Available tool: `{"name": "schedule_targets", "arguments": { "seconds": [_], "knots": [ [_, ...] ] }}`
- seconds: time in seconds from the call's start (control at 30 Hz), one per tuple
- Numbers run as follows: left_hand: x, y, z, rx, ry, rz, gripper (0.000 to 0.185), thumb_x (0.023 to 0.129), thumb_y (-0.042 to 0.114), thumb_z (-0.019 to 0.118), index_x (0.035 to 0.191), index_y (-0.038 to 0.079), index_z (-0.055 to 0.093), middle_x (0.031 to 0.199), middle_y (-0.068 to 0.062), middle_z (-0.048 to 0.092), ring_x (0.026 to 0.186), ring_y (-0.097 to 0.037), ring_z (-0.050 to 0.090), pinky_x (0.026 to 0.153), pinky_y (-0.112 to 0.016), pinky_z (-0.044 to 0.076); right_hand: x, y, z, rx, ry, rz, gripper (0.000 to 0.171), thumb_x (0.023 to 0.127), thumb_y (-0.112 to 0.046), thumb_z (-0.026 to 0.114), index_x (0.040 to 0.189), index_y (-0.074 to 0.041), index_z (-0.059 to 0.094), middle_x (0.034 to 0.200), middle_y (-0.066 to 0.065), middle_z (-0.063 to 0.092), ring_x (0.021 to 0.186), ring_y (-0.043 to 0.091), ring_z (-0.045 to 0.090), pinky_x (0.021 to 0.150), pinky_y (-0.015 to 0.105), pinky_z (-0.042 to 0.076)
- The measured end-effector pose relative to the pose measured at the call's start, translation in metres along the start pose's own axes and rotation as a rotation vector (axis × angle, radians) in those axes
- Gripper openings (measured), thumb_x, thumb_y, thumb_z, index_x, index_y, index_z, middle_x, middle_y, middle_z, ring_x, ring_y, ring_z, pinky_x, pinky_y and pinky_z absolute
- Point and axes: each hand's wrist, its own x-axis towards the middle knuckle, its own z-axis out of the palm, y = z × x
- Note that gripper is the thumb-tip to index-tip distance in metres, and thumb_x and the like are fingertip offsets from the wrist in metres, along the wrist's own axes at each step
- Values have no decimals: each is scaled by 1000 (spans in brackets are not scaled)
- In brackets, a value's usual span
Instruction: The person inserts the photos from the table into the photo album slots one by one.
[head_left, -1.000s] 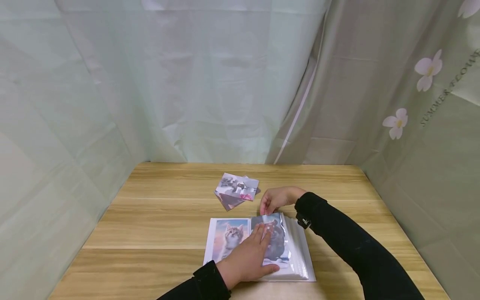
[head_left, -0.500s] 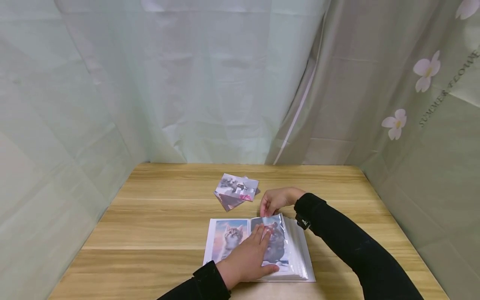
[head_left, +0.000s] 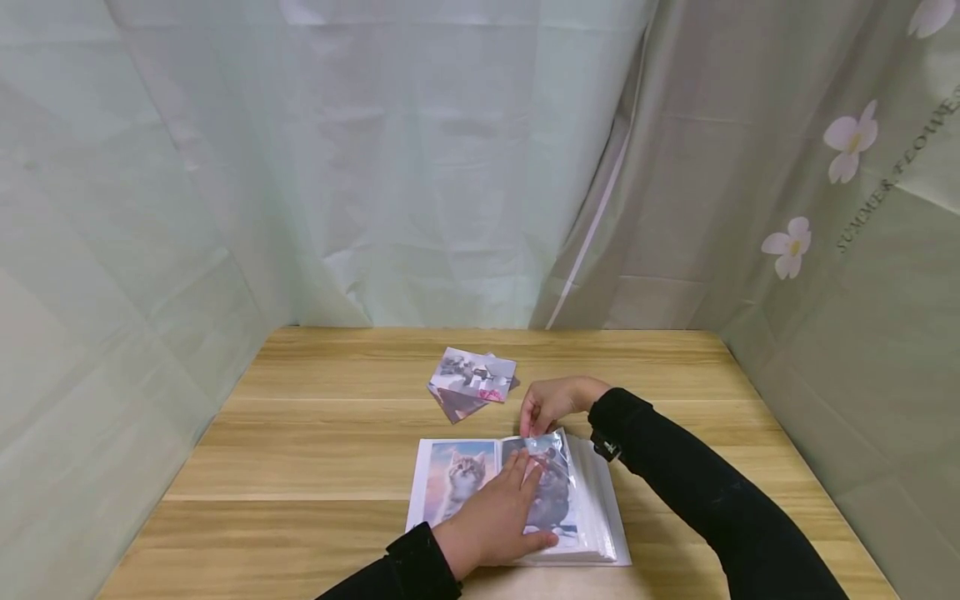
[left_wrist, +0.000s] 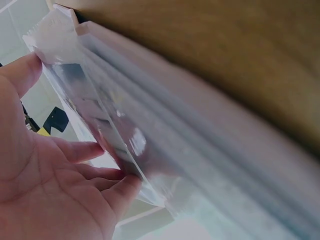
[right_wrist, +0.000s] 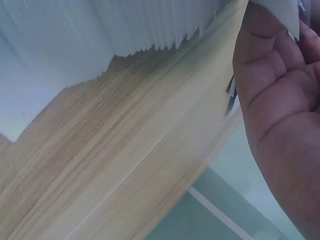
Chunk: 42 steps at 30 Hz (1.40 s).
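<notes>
An open photo album lies on the wooden table. Its left page shows a kitten photo. The right page is a clear sleeve with a dark cat photo inside. My left hand lies flat across both pages and its straight fingers press on the sleeve. In the left wrist view, the left hand has its fingertips against the glossy plastic. My right hand pinches the sleeve's crumpled top edge. The right wrist view shows only that right hand's palm and the album's page edges.
A small pile of loose photos lies behind the album, left of my right hand. Pale curtains hang close around the table on the left, back and right, the right one printed with flowers.
The sleeve's top edge has dipped and crumpled a little under my right fingers. My left hand has stayed where it was on the pages.
</notes>
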Motion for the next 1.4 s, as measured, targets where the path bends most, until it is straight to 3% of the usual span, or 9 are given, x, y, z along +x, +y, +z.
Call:
{"name": "schedule_targets", "arguments": {
  "seconds": [0.3,0.53,0.7,1.1,1.4],
  "knots": [
    [-2,5,-1,48,35,4,93,91,66,58,154,1,36,161,-20,29,149,-33,26,114,-39,37,-3,0,2,-17,12,-3,17,87,12,66,94,1,76,76,-2,68,65,7,55,57,19,46],
    [-5,22,-3,126,69,112,75,96,52,61,149,1,43,158,-17,36,147,-28,32,113,-34,37,-8,0,0,-32,35,-19,17,87,12,65,92,0,76,74,-2,65,64,8,53,59,21,46],
    [-7,28,-4,116,41,176,78,96,57,57,151,4,41,160,-12,32,147,-21,31,113,-32,37,-14,-1,-2,-7,58,-33,16,85,14,64,94,5,74,75,-1,66,66,7,55,60,20,48],
    [-9,28,-2,108,73,192,69,99,45,57,151,3,41,161,-13,31,147,-21,31,114,-32,35,-25,-6,-6,5,121,-61,13,86,13,65,97,9,72,79,2,68,67,11,56,64,27,51],
    [-10,28,-5,64,84,192,66,99,36,58,152,1,38,161,-14,31,148,-21,30,114,-32,35,-32,-9,-11,-33,134,-74,12,87,11,66,96,6,73,80,1,68,69,10,58,65,24,52]
  ]
}}
